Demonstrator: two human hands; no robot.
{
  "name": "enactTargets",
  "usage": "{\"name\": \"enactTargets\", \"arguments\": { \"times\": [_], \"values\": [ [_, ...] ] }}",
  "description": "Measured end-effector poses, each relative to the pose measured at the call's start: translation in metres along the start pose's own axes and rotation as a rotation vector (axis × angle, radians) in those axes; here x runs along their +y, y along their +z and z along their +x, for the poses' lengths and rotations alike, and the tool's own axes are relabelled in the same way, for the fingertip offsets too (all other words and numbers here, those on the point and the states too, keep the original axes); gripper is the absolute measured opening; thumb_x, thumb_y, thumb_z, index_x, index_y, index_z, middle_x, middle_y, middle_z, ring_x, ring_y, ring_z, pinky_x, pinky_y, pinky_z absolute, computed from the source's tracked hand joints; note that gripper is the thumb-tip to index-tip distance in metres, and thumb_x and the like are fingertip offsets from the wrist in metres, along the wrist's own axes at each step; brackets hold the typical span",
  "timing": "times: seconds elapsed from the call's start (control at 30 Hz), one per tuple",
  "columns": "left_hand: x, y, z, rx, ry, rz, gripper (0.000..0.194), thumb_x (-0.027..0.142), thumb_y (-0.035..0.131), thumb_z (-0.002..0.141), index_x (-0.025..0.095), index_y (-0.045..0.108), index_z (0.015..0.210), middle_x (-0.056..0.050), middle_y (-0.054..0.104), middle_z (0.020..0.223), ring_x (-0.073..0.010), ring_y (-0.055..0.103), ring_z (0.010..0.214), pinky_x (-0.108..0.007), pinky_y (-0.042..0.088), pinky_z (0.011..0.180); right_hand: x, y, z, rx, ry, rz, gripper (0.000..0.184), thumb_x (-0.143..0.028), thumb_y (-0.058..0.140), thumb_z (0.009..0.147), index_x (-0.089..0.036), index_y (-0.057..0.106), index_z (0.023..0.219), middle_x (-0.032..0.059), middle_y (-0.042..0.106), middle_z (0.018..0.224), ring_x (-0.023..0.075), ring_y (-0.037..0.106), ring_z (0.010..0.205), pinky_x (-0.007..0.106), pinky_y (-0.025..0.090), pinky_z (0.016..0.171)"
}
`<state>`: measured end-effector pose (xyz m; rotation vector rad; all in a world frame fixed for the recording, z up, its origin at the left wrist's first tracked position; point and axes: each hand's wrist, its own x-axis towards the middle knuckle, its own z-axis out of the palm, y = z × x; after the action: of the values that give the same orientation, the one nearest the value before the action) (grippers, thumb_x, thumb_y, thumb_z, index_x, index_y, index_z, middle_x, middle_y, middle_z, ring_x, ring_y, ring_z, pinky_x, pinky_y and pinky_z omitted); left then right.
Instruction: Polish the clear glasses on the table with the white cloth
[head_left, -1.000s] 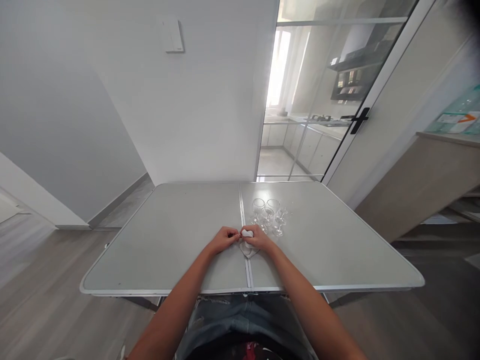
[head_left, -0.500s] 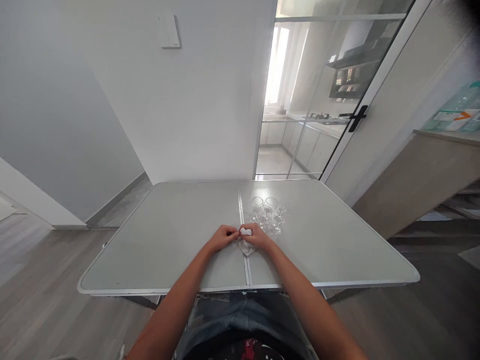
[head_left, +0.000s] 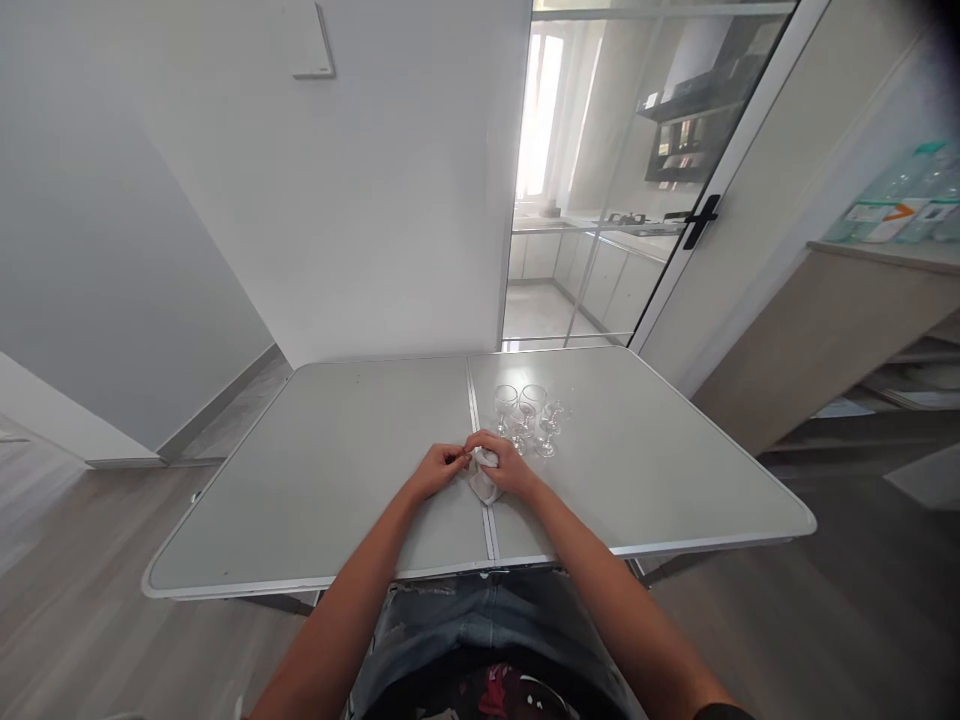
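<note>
My right hand is closed around a bunched white cloth, which hangs down over the table's centre seam. Right beside it, my left hand is closed in a pinch, fingertips against the cloth's left side. Whatever the left fingers hold is too small or hidden to make out. Just beyond my right hand, several clear stemmed glasses stand close together on the table.
The pale folding table has a metal rim and a seam down its middle. Behind it are a white wall and a glass door with a black handle. Plastic bottles stand on a wooden cabinet at right.
My right fingers have shifted over the top of the cloth, and the cloth's folds have changed shape. Both hands stay together near the seam. The whole view has turned slightly.
</note>
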<state>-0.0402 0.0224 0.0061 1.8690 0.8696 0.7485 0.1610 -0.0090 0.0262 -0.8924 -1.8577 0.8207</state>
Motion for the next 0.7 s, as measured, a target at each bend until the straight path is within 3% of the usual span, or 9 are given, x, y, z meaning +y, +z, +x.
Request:
{"name": "enactTargets", "arguments": {
  "times": [0.13, 0.23, 0.37, 0.43, 0.57, 0.7],
  "values": [
    [0.001, 0.002, -0.001, 0.037, -0.028, 0.06, 0.046, 0.055, 0.052, 0.09, 0.014, 0.064, 0.072, 0.004, 0.046, 0.059, -0.0099, 0.038, 0.057, -0.023, 0.029, 0.057, -0.029, -0.005, -0.021, 0.121, 0.022, 0.057, 0.018, -0.021, 0.057, 0.078, -0.022, 0.067, 0.093, 0.0059, 0.071, 0.099, 0.0225, 0.065, 0.095, 0.034, 0.049, 0.089],
    [0.006, 0.01, 0.001, 0.141, -0.045, 0.128, 0.044, 0.053, 0.053, 0.09, 0.015, 0.063, 0.07, 0.004, 0.047, 0.058, -0.0104, 0.04, 0.057, -0.024, 0.03, 0.057, -0.041, -0.012, -0.049, 0.293, 0.179, -0.01, 0.019, -0.031, 0.066, 0.08, -0.021, 0.068, 0.096, 0.0044, 0.071, 0.093, 0.0209, 0.065, 0.085, 0.031, 0.05, 0.081],
    [0.022, 0.033, 0.012, 0.291, -0.06, 0.189, 0.041, 0.048, 0.052, 0.091, 0.017, 0.059, 0.066, 0.003, 0.046, 0.057, -0.0109, 0.04, 0.056, -0.025, 0.03, 0.058, -0.031, -0.03, -0.084, 0.602, 0.414, -0.18, 0.024, -0.038, 0.068, 0.078, -0.02, 0.068, 0.094, 0.0049, 0.071, 0.085, 0.0222, 0.065, 0.08, 0.03, 0.049, 0.076],
    [0.031, 0.048, 0.02, 0.323, -0.082, 0.206, 0.036, 0.049, 0.055, 0.089, 0.018, 0.062, 0.072, 0.003, 0.052, 0.059, -0.0121, 0.045, 0.057, -0.026, 0.032, 0.059, -0.018, -0.042, -0.092, 0.728, 0.499, -0.284, 0.026, -0.037, 0.066, 0.077, -0.02, 0.069, 0.096, 0.0064, 0.072, 0.087, 0.0237, 0.066, 0.082, 0.031, 0.048, 0.077],
    [0.04, 0.078, 0.039, 0.356, -0.159, 0.296, 0.03, 0.05, 0.066, 0.083, 0.02, 0.066, 0.09, 0.001, 0.062, 0.065, -0.0155, 0.056, 0.062, -0.027, 0.035, 0.062, 0.008, -0.062, -0.089, 0.761, 0.604, -0.428, 0.034, -0.039, 0.065, 0.075, -0.02, 0.07, 0.104, 0.0087, 0.074, 0.091, 0.0255, 0.067, 0.083, 0.033, 0.048, 0.078],
    [0.036, 0.096, 0.051, 0.354, -0.228, 0.359, 0.041, 0.05, 0.076, 0.077, 0.02, 0.064, 0.102, -0.001, 0.066, 0.071, -0.0187, 0.061, 0.069, -0.027, 0.032, 0.061, 0.023, -0.067, -0.076, 0.723, 0.641, -0.482, 0.044, -0.046, 0.067, 0.076, -0.019, 0.072, 0.111, 0.0119, 0.076, 0.096, 0.0276, 0.068, 0.087, 0.035, 0.048, 0.08]
  ]
}}
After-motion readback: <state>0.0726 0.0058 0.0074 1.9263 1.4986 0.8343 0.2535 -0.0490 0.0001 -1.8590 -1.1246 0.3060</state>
